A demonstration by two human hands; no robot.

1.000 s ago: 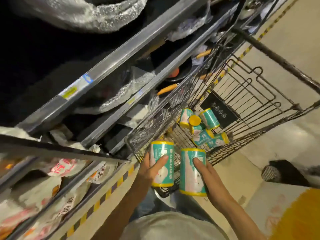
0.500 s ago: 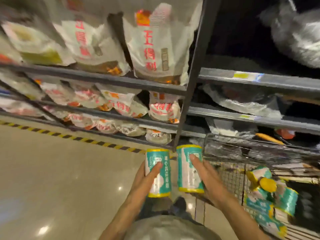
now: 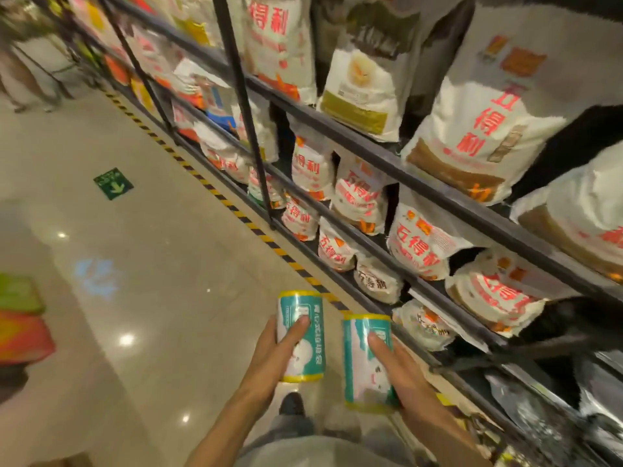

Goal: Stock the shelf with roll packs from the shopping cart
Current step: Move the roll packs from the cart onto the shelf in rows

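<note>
Roll packs (image 3: pixel 301 335) upright, gripped in hands (image 3: pixel 269 355)

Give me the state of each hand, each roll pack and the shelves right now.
left hand: gripping a roll pack
right hand: gripping a roll pack
left roll pack: upright, held above the floor, not shelved
right roll pack: upright, held beside the shelving, not shelved
shelves: stocked with white bags
white bags: mostly standing or leaning in rows
</note>
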